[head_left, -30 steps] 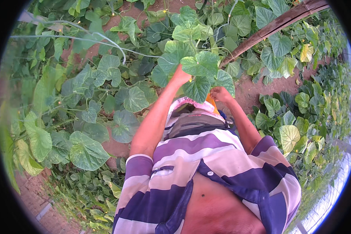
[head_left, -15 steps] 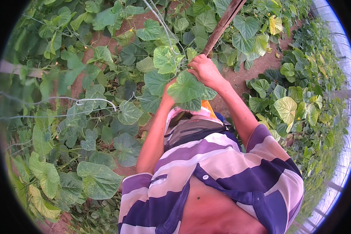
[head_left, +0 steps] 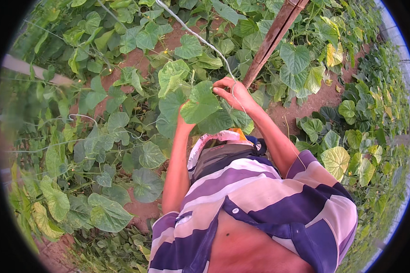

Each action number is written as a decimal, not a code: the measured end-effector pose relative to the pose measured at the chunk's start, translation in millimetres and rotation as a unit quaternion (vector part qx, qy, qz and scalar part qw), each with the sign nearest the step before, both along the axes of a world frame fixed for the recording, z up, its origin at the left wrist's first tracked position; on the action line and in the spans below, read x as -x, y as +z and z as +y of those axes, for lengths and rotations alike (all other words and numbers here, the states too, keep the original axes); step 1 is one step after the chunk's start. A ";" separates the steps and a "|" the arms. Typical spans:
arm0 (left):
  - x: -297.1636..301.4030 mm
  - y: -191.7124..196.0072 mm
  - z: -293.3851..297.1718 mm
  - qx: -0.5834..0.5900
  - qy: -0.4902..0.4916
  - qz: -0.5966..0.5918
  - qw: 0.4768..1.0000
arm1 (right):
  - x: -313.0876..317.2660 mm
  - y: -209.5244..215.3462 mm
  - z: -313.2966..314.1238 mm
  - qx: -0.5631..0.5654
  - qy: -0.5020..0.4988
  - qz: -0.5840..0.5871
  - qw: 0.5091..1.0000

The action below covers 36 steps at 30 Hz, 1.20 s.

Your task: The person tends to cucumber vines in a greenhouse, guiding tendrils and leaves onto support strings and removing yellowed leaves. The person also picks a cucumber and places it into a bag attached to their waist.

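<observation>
My left hand [head_left: 185,117] is behind a broad green leaf [head_left: 201,103] of a climbing vine, which hides most of its fingers. To its right, my right hand [head_left: 237,95] is closed, fingers curled and pressed together beside the leaf's edge. A pale string [head_left: 197,35] runs down from the top to the right hand's fingers, and a loose length lies over the back of that hand. The grip itself is partly hidden. A lighter, crinkled leaf [head_left: 173,76] and the vine's top stand between the hands. Just beyond the right hand rises a split wooden pole [head_left: 274,43].
Dense leafy vines fill both sides, with strips of bare brown soil [head_left: 300,105] between them. Thin wires [head_left: 36,122] cross at the left below a pale bar [head_left: 36,71]. A white and orange bag [head_left: 223,135] is at my waist. Translucent sheeting [head_left: 398,50] borders the far right.
My right hand has shifted slightly down, away from the pole, and string now lies across it. The left hand has moved a little left and down, and the vine's top leans left.
</observation>
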<state>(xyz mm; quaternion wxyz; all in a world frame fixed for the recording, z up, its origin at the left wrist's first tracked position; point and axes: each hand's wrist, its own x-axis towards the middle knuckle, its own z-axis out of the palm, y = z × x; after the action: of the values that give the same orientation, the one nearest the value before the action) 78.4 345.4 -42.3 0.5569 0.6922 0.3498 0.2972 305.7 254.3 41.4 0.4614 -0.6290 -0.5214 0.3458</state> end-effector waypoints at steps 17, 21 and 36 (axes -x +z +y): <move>-40.8 60.0 -5.2 -0.257 0.156 0.160 0.940 | -13.0 -6.6 52.2 -0.009 0.113 0.417 0.902; -56.8 113.1 -12.2 -0.260 0.154 0.205 0.931 | -7.8 6.1 60.9 -0.054 0.068 0.225 0.971; -24.7 104.1 10.3 -0.107 0.041 0.304 0.946 | -22.2 -107.8 44.5 -0.102 -0.044 0.244 0.963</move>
<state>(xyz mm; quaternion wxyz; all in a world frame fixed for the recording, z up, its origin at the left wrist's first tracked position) 103.0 355.7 61.8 0.3337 0.7906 0.4966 0.1306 327.9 298.8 -66.4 0.6510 -0.4974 -0.3974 0.4134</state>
